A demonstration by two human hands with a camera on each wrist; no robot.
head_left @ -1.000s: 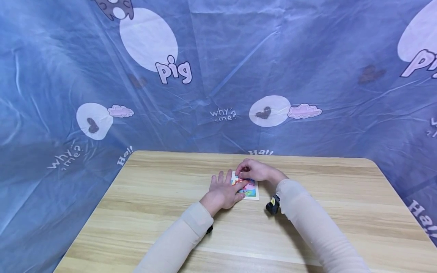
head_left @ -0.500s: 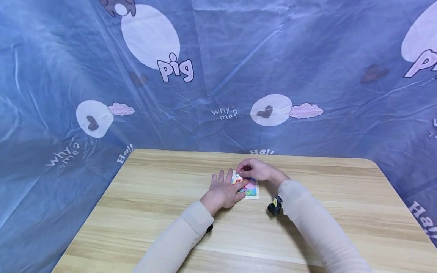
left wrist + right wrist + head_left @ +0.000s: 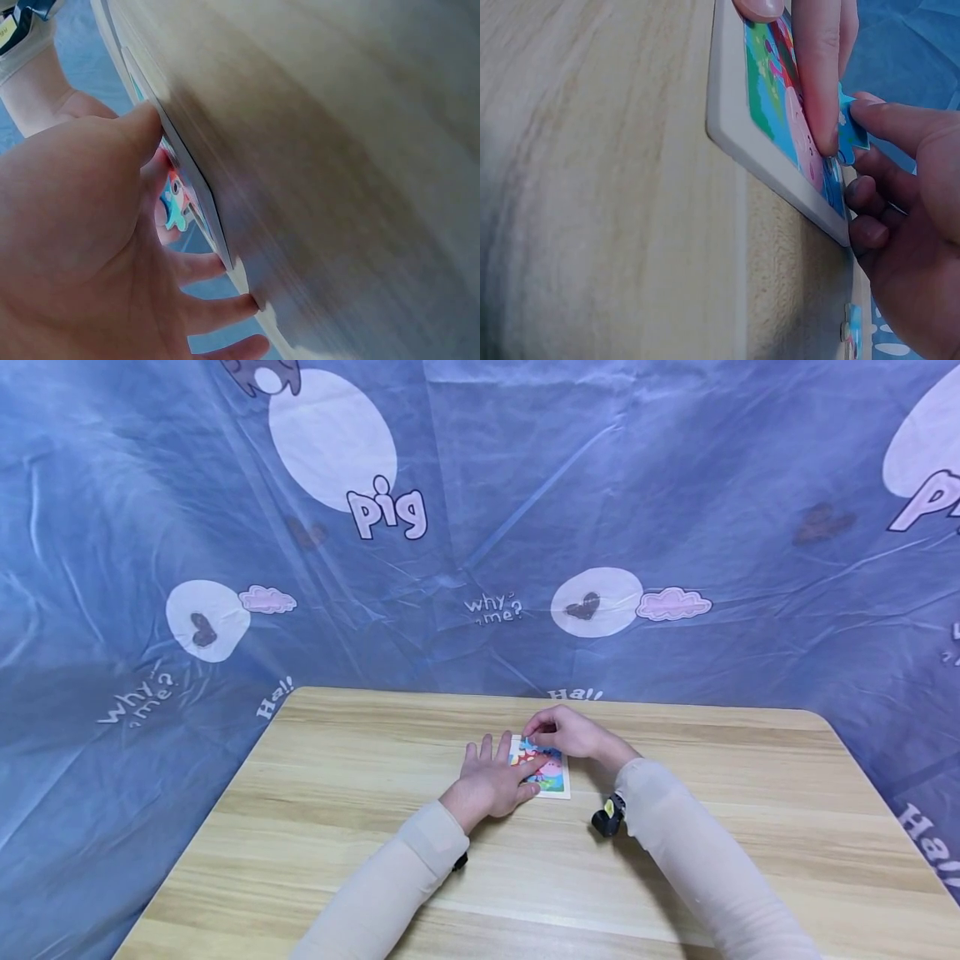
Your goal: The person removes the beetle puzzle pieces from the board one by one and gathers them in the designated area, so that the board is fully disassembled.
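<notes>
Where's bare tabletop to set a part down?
Free: table left of left sleeve, right of right sleeve, and between them, nearer the wearer than the puzzle board. Crowded: the board, left hand touching it, right hand pinching a blue piece, second piece nearby.

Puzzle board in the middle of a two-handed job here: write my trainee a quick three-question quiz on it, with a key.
1. True or false: the thumb of the left hand touches the puzzle board.
2. What holds the blue puzzle piece? A: the left hand; B: the right hand; C: nothing.
3. Fill in: the border round the board's picture is ____.

Key: 1 true; 2 B; 3 white.
</notes>
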